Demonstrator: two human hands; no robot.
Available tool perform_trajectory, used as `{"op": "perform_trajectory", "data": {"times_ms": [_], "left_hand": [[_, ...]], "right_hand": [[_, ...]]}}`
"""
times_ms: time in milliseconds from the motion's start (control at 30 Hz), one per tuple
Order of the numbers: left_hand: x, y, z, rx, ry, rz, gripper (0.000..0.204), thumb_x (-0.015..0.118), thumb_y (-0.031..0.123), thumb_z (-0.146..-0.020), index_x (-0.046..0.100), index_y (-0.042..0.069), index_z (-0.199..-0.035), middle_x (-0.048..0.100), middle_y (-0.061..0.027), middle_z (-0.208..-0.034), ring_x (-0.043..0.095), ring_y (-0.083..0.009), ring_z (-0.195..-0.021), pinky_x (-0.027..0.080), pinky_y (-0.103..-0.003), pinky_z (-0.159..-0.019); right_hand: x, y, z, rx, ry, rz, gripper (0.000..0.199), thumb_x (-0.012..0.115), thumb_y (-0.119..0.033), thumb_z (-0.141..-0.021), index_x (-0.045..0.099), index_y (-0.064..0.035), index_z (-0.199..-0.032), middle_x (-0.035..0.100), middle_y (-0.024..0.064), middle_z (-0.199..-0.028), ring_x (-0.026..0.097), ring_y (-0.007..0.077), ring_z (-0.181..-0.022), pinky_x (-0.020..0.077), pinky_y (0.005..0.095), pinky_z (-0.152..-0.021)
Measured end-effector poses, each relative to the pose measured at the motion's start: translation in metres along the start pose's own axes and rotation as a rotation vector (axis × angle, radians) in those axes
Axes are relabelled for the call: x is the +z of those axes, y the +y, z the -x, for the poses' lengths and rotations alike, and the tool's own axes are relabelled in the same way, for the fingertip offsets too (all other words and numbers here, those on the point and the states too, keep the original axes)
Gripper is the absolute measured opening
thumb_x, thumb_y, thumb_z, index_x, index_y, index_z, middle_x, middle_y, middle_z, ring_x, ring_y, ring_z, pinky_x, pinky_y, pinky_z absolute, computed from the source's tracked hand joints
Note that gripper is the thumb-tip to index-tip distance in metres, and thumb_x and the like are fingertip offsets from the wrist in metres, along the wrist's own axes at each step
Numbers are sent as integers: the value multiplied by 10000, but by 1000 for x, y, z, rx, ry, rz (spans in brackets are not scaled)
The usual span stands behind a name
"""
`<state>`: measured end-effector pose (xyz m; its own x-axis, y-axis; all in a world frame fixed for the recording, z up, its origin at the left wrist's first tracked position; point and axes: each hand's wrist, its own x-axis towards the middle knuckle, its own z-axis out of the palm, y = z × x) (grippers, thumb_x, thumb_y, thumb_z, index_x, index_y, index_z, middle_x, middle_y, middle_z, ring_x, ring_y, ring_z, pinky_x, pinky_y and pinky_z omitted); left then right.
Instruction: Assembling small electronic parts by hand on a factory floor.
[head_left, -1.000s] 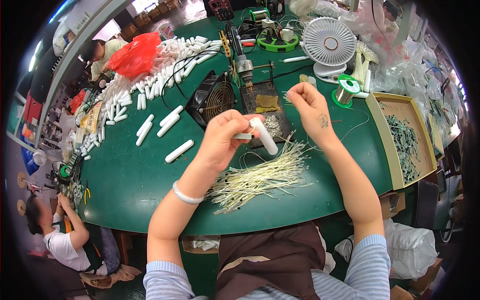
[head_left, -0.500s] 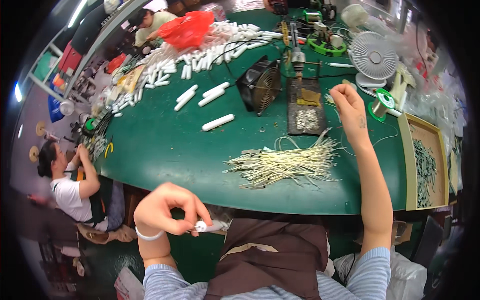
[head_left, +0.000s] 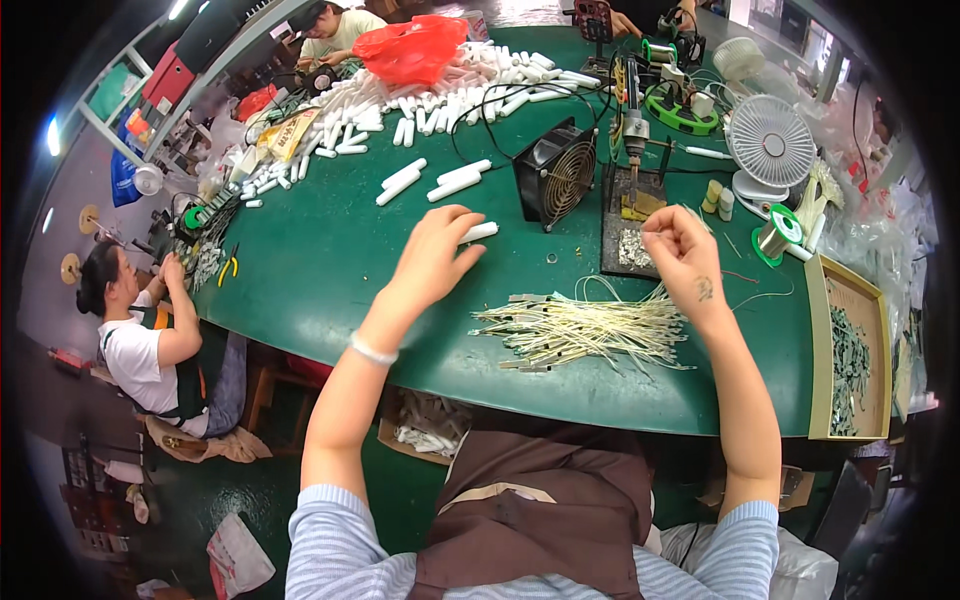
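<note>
Now left hand (head_left: 432, 255) touches white tube (head_left: 478, 232), axis running left-right.

green workbench (head_left: 330, 270) centre | dark floor (head_left: 130, 470) near left | shelving (head_left: 150, 90) far left | bright lamp (head_left: 52, 137) left | seated co-worker (head_left: 140, 330) left

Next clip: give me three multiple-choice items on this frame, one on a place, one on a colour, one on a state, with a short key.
1. Where does the bundle of pale wires lie?
A. between the two forearms
B. in the wooden tray
C. on the floor

2. What colour is the table?
A. white
B. green
C. red

3. What is the left hand doing?
A. resting in the lap
B. touching a white tube
C. holding pliers

Key: 1 A, the bundle lies on the table before the apron; 2 B, its bare top is green; 3 B, the fingers lie on the tube.
</note>
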<state>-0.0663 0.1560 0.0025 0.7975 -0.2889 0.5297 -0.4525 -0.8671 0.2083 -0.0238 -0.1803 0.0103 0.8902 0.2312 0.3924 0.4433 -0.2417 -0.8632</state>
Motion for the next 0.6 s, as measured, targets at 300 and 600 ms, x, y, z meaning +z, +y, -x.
{"op": "perform_trajectory", "data": {"times_ms": [300,600], "left_hand": [[23,32,-45,-371,-102,563,204,719,118,-852,687,21,-1029,682,-89,-1038,655,-178,-941,513,-311,-807],[48,116,-52,-346,-22,1392,300,631,92,-948,577,-14,-1223,671,-118,-1153,627,-148,-1044,498,-282,-904]], "right_hand": [[1,-4,5,-112,-49,124,135,604,-47,-926,636,17,-1041,558,0,-848,481,61,-717,399,216,-607],[20,-21,19,159,-241,-138,285,677,-183,-931,667,16,-1135,571,-33,-738,392,13,-617,339,225,-522]]}}
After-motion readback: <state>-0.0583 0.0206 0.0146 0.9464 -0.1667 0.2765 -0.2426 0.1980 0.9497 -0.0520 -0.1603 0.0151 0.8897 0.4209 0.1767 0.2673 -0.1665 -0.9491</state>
